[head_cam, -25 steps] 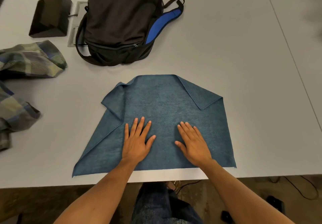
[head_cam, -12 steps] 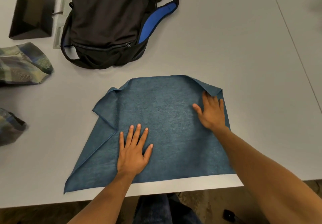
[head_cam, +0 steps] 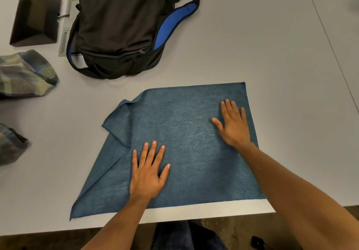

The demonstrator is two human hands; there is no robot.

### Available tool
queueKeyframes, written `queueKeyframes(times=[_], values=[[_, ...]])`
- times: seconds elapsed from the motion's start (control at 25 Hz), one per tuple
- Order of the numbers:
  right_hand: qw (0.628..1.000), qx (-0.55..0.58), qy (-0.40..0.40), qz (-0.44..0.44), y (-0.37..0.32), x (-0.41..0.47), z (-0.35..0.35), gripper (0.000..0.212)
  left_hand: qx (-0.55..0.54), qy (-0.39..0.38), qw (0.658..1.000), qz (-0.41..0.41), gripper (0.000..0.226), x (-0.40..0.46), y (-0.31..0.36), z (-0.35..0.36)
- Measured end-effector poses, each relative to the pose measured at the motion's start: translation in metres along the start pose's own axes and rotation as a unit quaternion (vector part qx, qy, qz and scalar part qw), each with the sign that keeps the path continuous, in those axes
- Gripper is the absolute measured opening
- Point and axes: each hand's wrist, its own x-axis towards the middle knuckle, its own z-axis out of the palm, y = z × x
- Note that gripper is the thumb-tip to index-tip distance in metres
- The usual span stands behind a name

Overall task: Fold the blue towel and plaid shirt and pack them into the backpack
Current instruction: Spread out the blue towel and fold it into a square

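Since the blue towel (head_cam: 186,143) is just soft terry cloth lying flat on the grey table (head_cam: 262,45), right at the near edge, I'd say it's about as forgiving as stuff gets: light, floppy, no stiffness at all, and grippy enough that it probably won't slide around much on that surface. Both hands are flat on it with fingers straight, so nothing is being pinched or grabbed at the moment; the left hand (head_cam: 147,174) presses near the front middle and the right hand (head_cam: 234,125) presses toward the far right side. The right half looks nicely squared off, but the far left corner is flipped over onto itself in a messy triangle, so that side wants flattening out before any real fold. If it were me, I'd take hold at the corners or along an edge, a pinch with each hand, because grabbing the middle of something this limp just bunches it up. The plaid shirt (head_cam: 25,75) is crumpled off at the left edge, well apart from the towel, and it looks equally soft and shapeless. The black backpack (head_cam: 116,26) lies just beyond the towel, and I can't really tell whether its main compartment is open.
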Motion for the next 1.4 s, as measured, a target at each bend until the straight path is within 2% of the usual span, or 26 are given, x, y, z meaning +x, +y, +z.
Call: queueKeyframes(times=[0.2,0.4,0.52,0.84,1.12,1.24,1.4], values=[[0.998,0.014,0.021,0.057,0.015,-0.025,0.002,0.079,0.002,-0.002,1.0,0.0,0.065,0.0,0.0,0.0],[0.999,0.014,0.029,0.015,-0.012,-0.094,0.025,0.079,0.007,-0.003,1.0,0.003,0.065,0.0,0.001,0.0],[0.999,0.002,0.026,0.021,-0.02,-0.129,0.04,0.079,0.013,-0.001,1.0,0.003,0.065,-0.001,0.001,0.001],[0.994,0.021,0.014,0.102,0.022,-0.186,0.041,0.076,0.019,0.001,1.0,0.008,0.066,-0.002,-0.001,0.004],[0.992,0.04,0.017,0.117,0.022,-0.21,0.046,0.078,0.013,-0.003,1.0,0.021,0.066,-0.005,-0.004,0.002],[0.994,0.038,0.046,0.094,0.007,-0.201,0.042,0.078,0.004,-0.007,1.0,0.019,0.067,-0.004,-0.005,0.001],[0.998,0.026,0.056,0.015,-0.023,-0.167,0.043,0.078,-0.026,-0.014,0.999,0.023,0.066,-0.003,-0.008,0.0]])
